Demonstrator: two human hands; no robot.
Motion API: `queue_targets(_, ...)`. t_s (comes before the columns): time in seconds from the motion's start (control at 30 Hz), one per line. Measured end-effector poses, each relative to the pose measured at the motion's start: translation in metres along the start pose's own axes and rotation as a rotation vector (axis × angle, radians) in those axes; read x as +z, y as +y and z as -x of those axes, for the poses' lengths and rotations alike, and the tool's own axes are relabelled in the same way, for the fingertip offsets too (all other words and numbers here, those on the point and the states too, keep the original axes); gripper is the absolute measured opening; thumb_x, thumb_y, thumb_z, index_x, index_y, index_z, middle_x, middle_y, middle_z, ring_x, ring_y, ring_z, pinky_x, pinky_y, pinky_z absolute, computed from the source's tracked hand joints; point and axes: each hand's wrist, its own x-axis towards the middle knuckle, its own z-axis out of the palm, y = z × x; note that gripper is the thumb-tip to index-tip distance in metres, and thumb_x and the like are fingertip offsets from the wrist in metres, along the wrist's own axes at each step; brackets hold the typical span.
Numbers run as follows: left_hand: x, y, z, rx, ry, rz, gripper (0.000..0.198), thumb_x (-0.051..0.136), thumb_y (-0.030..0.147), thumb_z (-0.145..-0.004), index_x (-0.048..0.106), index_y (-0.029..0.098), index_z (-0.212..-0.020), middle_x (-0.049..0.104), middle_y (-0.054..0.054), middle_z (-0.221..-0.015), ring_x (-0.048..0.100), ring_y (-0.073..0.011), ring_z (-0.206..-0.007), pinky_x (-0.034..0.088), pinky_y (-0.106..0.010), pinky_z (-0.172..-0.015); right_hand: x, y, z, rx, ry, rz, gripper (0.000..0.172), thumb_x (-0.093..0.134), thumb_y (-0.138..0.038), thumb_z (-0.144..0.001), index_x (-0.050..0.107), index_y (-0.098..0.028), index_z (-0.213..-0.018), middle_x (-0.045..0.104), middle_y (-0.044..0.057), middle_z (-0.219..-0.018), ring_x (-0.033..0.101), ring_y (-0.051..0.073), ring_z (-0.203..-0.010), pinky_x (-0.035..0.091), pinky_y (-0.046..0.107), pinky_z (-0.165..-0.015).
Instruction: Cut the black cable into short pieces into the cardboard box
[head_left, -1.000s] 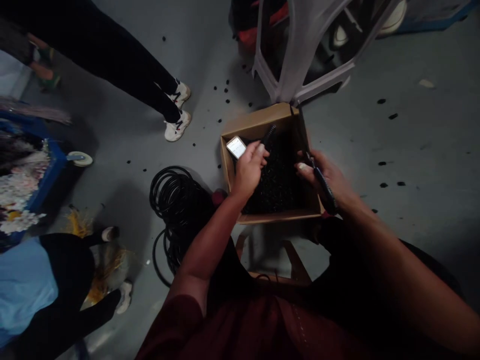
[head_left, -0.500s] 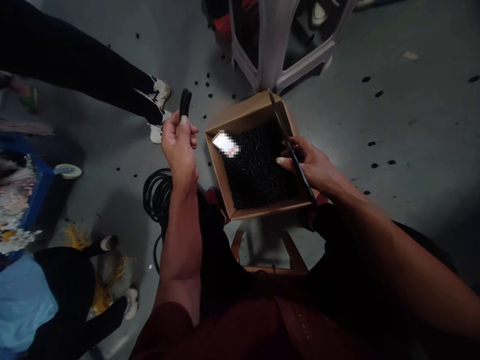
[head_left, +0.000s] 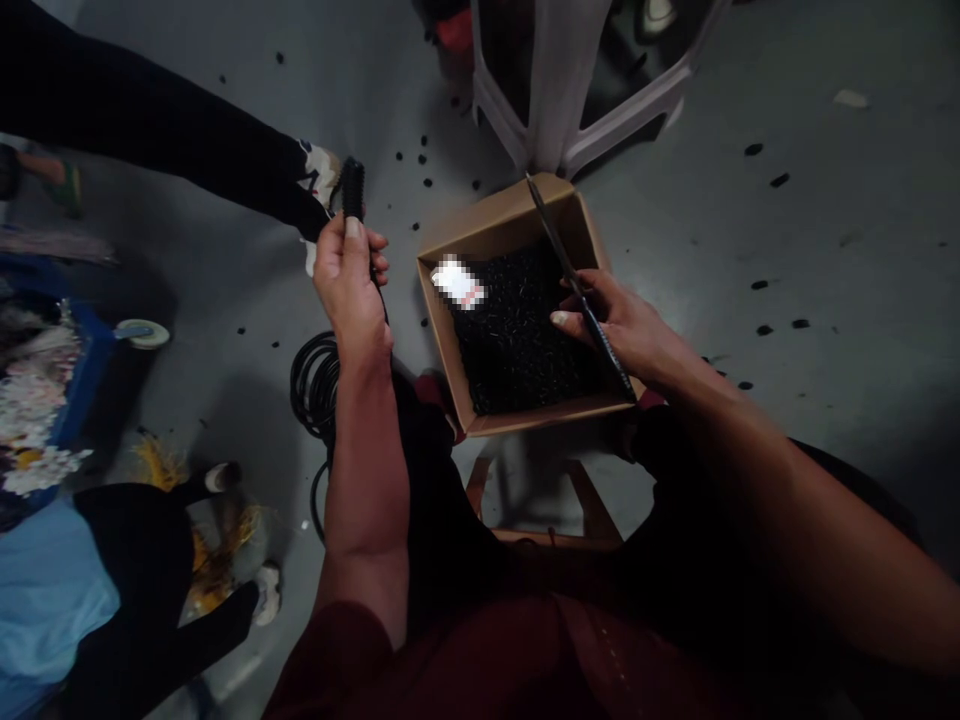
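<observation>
My left hand (head_left: 346, 275) is closed around a black ribbed tube (head_left: 352, 188), which sticks up past the thumb; a dark length also shows below the fingers. Over the right side of an open cardboard box (head_left: 499, 222), my right hand (head_left: 628, 322) grips a long, thin, dark blade-like tool (head_left: 556, 240) with a narrow tip pointing away from me. Many small black pieces (head_left: 517, 345) fill the box's bottom. A lit phone (head_left: 457, 282), its screen blurred out, lies on them at the left. Beside my left forearm is a coil of black tubing or cable (head_left: 313, 385).
A pale plastic stool (head_left: 559, 100) stands just beyond the box. Black bits are scattered over the grey floor (head_left: 825, 220). Another person's dark-trousered legs (head_left: 172, 125) are at upper left. A blue cart (head_left: 90, 370) and a person in light blue (head_left: 52, 590) are at left.
My left hand has moved slightly left and away from me with the ribbed tube, which has turned a little. The right hand keeps its grip on the tool. The view has shifted slightly.
</observation>
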Motion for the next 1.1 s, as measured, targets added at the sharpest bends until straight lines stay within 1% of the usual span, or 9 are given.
queue_targets(0.1,0.0,0.0,-0.001,0.033,0.004,-0.076,0.012,0.05,0.02,-0.094,0.059,0.023,-0.087,0.059,0.004,-0.073,0.047,-0.0054,-0.058,0.035,-0.021,-0.054,0.001,0.001,0.0,-0.017,-0.023,-0.004,0.057,0.063,-0.057,-0.076,0.054,-0.026,-0.123,0.065,0.005,-0.105,0.061,0.028,-0.096,0.05,0.05,-0.085)
queue_targets(0.23,0.006,0.001,0.003,0.017,-0.024,-0.065,0.013,0.05,0.021,-0.094,0.059,0.021,-0.084,0.056,0.004,-0.069,0.042,-0.0049,-0.051,0.035,-0.021,-0.05,0.003,0.002,0.001,-0.026,-0.037,0.014,0.056,0.064,-0.056,-0.075,0.054,-0.028,-0.123,0.065,0.005,-0.105,0.062,0.029,-0.095,0.05,0.05,-0.084)
queue_targets(0.4,0.019,-0.005,0.014,-0.113,-0.18,0.016,0.011,0.052,0.02,-0.093,0.059,0.02,-0.084,0.051,0.004,-0.064,0.039,-0.004,-0.047,0.032,-0.017,-0.044,0.006,0.0,0.003,-0.057,-0.097,0.004,0.055,0.062,-0.055,-0.078,0.052,-0.028,-0.125,0.065,0.004,-0.107,0.061,0.029,-0.096,0.05,0.049,-0.084)
queue_targets(0.53,0.023,-0.012,0.018,-0.189,-0.269,-0.001,0.014,0.054,0.029,-0.092,0.062,0.018,-0.089,0.051,0.004,-0.064,0.042,-0.0028,-0.048,0.034,-0.014,-0.046,0.005,-0.003,0.006,-0.041,-0.122,0.046,0.054,0.06,-0.056,-0.08,0.053,-0.027,-0.124,0.066,0.005,-0.107,0.061,0.029,-0.097,0.05,0.049,-0.084)
queue_targets(0.63,0.019,-0.016,0.014,-0.179,-0.242,-0.058,0.023,0.058,0.04,-0.088,0.064,0.018,-0.092,0.053,0.003,-0.066,0.048,-0.004,-0.052,0.037,-0.015,-0.048,0.005,-0.003,0.007,-0.041,-0.127,0.063,0.054,0.058,-0.057,-0.08,0.052,-0.026,-0.124,0.067,0.006,-0.106,0.062,0.03,-0.096,0.049,0.051,-0.084)
queue_targets(0.73,0.014,-0.017,0.008,-0.169,-0.219,-0.085,0.028,0.062,0.045,-0.084,0.066,0.02,-0.097,0.055,0.002,-0.066,0.051,-0.0055,-0.054,0.037,-0.016,-0.048,0.006,-0.002,0.008,-0.044,-0.133,0.07,0.053,0.058,-0.057,-0.08,0.053,-0.027,-0.123,0.066,0.006,-0.106,0.062,0.03,-0.095,0.049,0.051,-0.084)
queue_targets(0.87,0.011,-0.014,0.005,-0.173,-0.216,-0.088,0.022,0.063,0.04,-0.085,0.068,0.022,-0.096,0.057,0.002,-0.065,0.05,-0.0054,-0.051,0.036,-0.018,-0.047,0.007,-0.001,0.007,-0.055,-0.137,0.066,0.052,0.058,-0.056,-0.081,0.053,-0.026,-0.123,0.066,0.006,-0.108,0.061,0.03,-0.097,0.048,0.05,-0.085)
queue_targets(1.0,0.013,-0.01,0.005,-0.188,-0.185,-0.07,0.013,0.061,0.032,-0.088,0.068,0.021,-0.09,0.057,0.004,-0.062,0.047,-0.0043,-0.047,0.035,-0.017,-0.045,0.009,0.0,0.005,-0.044,-0.127,0.046,0.054,0.057,-0.057,-0.081,0.052,-0.026,-0.125,0.067,0.006,-0.105,0.062,0.029,-0.094,0.05,0.047,-0.082)
queue_targets(1.1,0.015,-0.008,0.005,-0.181,-0.176,-0.086,0.012,0.061,0.031,-0.087,0.068,0.021,-0.09,0.058,0.004,-0.061,0.046,-0.0039,-0.046,0.035,-0.016,-0.045,0.01,-0.002,0.005,-0.051,-0.123,0.033,0.055,0.057,-0.058,-0.081,0.053,-0.025,-0.124,0.066,0.007,-0.107,0.062,0.028,-0.095,0.05,0.046,-0.081)
